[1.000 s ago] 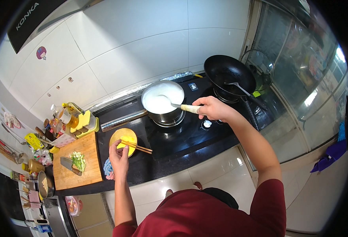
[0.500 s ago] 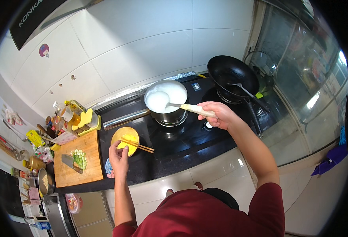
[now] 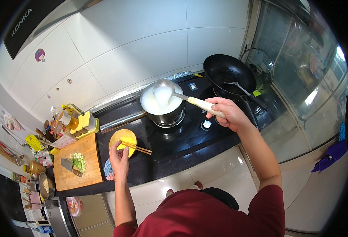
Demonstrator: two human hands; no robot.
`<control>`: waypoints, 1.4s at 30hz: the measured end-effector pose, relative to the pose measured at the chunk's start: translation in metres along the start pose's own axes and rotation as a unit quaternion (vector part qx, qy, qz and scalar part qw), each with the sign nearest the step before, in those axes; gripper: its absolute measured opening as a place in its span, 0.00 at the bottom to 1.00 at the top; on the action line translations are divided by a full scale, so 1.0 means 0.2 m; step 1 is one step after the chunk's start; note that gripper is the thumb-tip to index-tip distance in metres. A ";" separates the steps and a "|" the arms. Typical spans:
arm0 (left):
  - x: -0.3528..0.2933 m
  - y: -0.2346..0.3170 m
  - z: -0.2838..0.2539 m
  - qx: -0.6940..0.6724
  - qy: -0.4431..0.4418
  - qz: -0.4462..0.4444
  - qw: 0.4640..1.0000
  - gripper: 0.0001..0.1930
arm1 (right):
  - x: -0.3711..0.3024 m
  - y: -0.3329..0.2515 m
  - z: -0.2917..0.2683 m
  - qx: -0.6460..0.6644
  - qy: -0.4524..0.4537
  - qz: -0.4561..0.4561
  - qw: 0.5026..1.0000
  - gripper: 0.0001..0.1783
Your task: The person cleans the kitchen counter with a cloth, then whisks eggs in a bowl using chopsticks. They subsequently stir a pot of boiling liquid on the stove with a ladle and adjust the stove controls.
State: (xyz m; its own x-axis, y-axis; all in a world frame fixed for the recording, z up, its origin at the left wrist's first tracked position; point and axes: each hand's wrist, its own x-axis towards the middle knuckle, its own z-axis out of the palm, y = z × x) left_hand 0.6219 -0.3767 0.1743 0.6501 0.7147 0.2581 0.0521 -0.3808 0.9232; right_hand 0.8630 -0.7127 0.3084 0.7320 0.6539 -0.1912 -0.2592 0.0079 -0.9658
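Observation:
My right hand (image 3: 230, 113) grips the pale handle of a ladle (image 3: 189, 99). The ladle's bowl is tipped above a metal saucepan (image 3: 164, 118), and white liquid (image 3: 152, 104) runs from it into the white liquid in the pan. My left hand (image 3: 119, 157) is closed on a pair of wooden chopsticks (image 3: 139, 148). They lie across a yellow bowl (image 3: 113, 136) holding a bright yellow mixture, and the hand is at its near left rim. The saucepan sits on a burner, its long handle (image 3: 122, 121) pointing left.
Left of the bowl, a wooden cutting board (image 3: 90, 152) carries a knife (image 3: 70, 166) and chopped green onion (image 3: 79, 162). Bottles (image 3: 66, 117) and a yellow seasoning box (image 3: 86, 125) stand behind it. A black wok (image 3: 227, 71) with a spatula occupies the right burner, beside a glass lid (image 3: 266, 69).
My right hand has raised the ladle from the liquid's surface and tilted it, so the white liquid pours back into the saucepan. My left hand keeps its hold on the chopsticks.

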 end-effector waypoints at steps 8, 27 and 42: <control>-0.01 0.01 0.01 -0.004 0.001 -0.003 1.000 0.18 | 0.01 0.05 0.04 -0.257 0.071 -0.136 0.954 0.23; -0.02 -0.03 0.02 -0.002 0.003 0.003 1.000 0.18 | 0.05 0.31 0.20 -0.711 0.058 -0.306 0.631 0.22; -0.07 0.01 0.05 0.009 -0.013 -0.030 0.999 0.18 | 0.38 0.70 -0.22 -0.658 0.220 -0.171 0.699 0.13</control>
State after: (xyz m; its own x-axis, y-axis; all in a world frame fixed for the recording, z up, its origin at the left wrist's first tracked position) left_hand 0.6197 -0.3928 0.1692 0.6650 0.7207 0.1956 0.1051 -0.3496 0.9310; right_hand 0.9104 -0.6952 0.1500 0.8073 0.4857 0.3351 0.5711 -0.7859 -0.2369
